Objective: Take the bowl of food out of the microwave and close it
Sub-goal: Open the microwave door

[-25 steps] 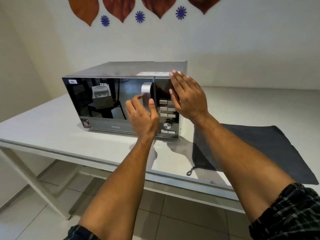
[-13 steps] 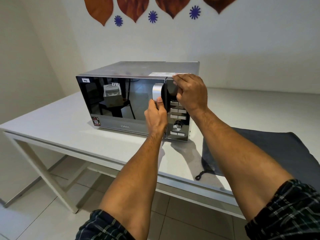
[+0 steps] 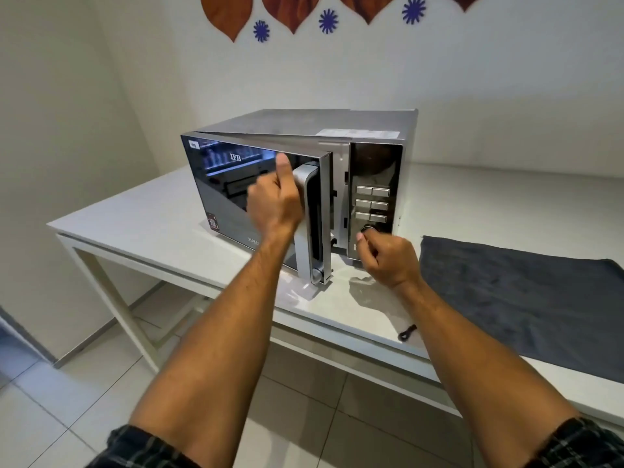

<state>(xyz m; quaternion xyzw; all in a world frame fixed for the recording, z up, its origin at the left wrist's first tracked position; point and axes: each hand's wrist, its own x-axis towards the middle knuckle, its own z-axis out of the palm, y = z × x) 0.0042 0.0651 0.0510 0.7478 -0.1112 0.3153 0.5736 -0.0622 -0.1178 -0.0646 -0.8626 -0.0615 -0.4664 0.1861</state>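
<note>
A silver microwave (image 3: 337, 125) with a dark mirrored door (image 3: 229, 184) stands on the white table (image 3: 141, 214). The door is swung partly outward on its left hinge, leaving a narrow gap at the right. My left hand (image 3: 275, 201) is wrapped around the silver door handle (image 3: 309, 217). My right hand (image 3: 388, 258) hovers low in front of the control panel (image 3: 373, 197), fingers curled in a loose fist, holding nothing. The bowl of food is hidden behind the door.
A dark grey cloth (image 3: 520, 298) with a small loop lies on the table to the right of the microwave. A white wall with leaf and flower decorations stands behind. Tiled floor shows below the table's front edge.
The door was shut; my left hand has pulled it partly outward by the handle. My right hand left the microwave's top corner and dropped down before the panel.
</note>
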